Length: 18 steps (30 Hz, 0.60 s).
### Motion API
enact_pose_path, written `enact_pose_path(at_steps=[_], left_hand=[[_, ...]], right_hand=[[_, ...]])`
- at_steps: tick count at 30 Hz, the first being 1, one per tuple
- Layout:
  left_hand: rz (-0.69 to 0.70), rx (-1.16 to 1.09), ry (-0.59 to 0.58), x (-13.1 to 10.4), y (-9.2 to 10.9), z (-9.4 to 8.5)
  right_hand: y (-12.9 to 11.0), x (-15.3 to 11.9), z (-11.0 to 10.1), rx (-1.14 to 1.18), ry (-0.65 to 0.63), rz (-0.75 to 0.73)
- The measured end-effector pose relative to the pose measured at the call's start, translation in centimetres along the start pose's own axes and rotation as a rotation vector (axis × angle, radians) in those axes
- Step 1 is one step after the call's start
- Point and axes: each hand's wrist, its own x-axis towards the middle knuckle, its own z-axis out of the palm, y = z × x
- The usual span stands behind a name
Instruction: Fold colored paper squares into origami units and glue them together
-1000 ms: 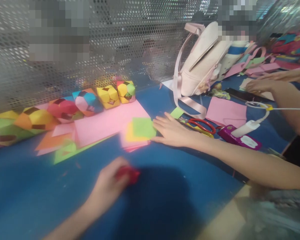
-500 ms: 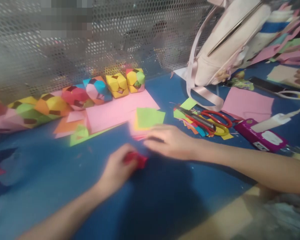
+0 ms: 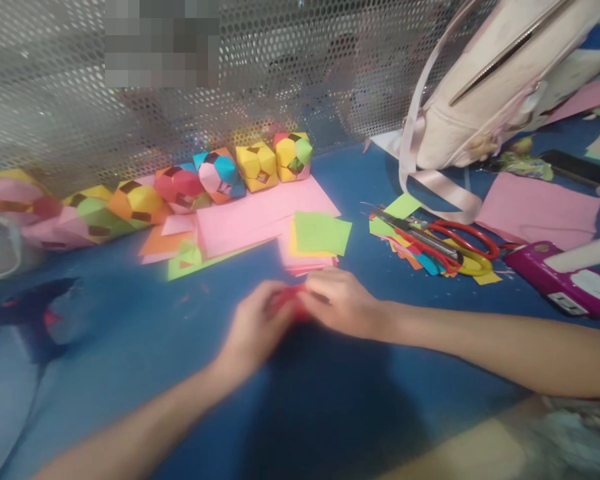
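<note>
A small red folded paper (image 3: 296,304) is held between both hands over the blue table. My left hand (image 3: 257,323) is closed on its left side, and my right hand (image 3: 337,300) pinches the right side. Fingers cover most of the paper, and its folds are blurred. Just beyond my right hand lies a stack of small coloured sheets (image 3: 323,233), green on top. Larger pink sheets (image 3: 250,217) lie to the left of that stack.
Folded paper shapes (image 3: 257,166) line the metal mesh (image 3: 330,87) at the back. Scissors (image 3: 460,243) lie on paper scraps, near a purple device (image 3: 563,277) and a pale bag (image 3: 480,87). A dark blue glue gun (image 3: 35,320) is at the left.
My right hand has come from beside the stack of small sheets to the red paper and taken hold of it. The view has shifted, so the surroundings show further right.
</note>
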Motion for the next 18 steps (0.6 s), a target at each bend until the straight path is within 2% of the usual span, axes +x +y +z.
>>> enact_pose_path(at_steps=[5,11,13,15,18], left_hand=[[-0.034,-0.046,-0.006,-0.3,-0.1,0.2],[-0.149,-0.425,-0.011,-0.6,-0.3,1.4],[-0.131,-0.456,0.054,-0.5,-0.2,1.2],[-0.086,-0.492,0.103,-0.5,0.5,0.7],[0.058,-0.532,0.141,-1.2,2.9,-0.2]], right_hand=[[0.0,-0.3,0.3,-0.002,-0.045,-0.013],[-0.3,-0.8,0.1,0.023,-0.006,-0.051],[-0.5,-0.5,-0.6,0.157,-0.059,-0.048],[-0.7,0.3,-1.4,0.247,-0.032,0.001],[-1.1,2.8,-1.2,0.204,-0.009,0.064]])
